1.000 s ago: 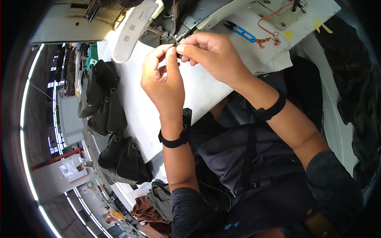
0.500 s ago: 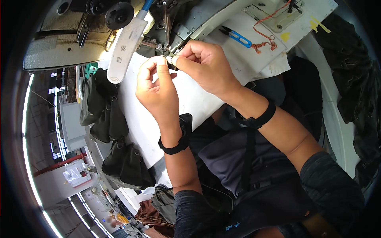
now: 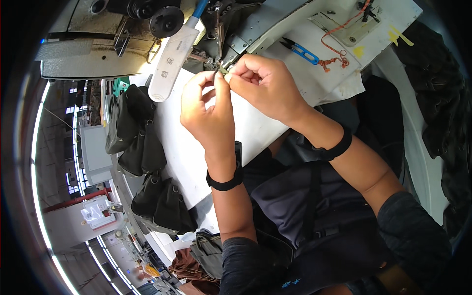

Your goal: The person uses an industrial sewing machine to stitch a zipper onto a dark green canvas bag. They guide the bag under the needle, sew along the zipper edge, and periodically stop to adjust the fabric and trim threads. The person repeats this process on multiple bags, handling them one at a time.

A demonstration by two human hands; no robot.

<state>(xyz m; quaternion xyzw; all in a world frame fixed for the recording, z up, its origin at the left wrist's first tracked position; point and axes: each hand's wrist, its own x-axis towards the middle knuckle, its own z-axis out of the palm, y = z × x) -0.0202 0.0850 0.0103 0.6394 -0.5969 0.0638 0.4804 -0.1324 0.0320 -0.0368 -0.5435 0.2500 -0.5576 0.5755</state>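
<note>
Both of my hands meet in front of the sewing machine (image 3: 265,27), close to its needle area. My left hand (image 3: 209,101) is closed in a pinch, thumb against index finger. Beside it my right hand (image 3: 268,86) pinches too, its fingertips almost touching the left ones. Between the fingertips shows a small pale greenish piece (image 3: 223,70), too small to name. The fingers cover most of what they hold. A white lamp (image 3: 172,64) with a blue neck lights the spot from the left.
Blue thread snips (image 3: 304,53) and a tangled orange cord (image 3: 337,61) lie on the white machine table (image 3: 172,147) to the right. Several dark fabric pieces with metal rings (image 3: 160,204) hang along the left edge. Dark cloth (image 3: 432,93) is heaped at the far right.
The view has shifted slightly, so everything sits a little further right. The white bit at my fingertips no longer shows; a pale greenish piece does. Both hands keep pinching.
</note>
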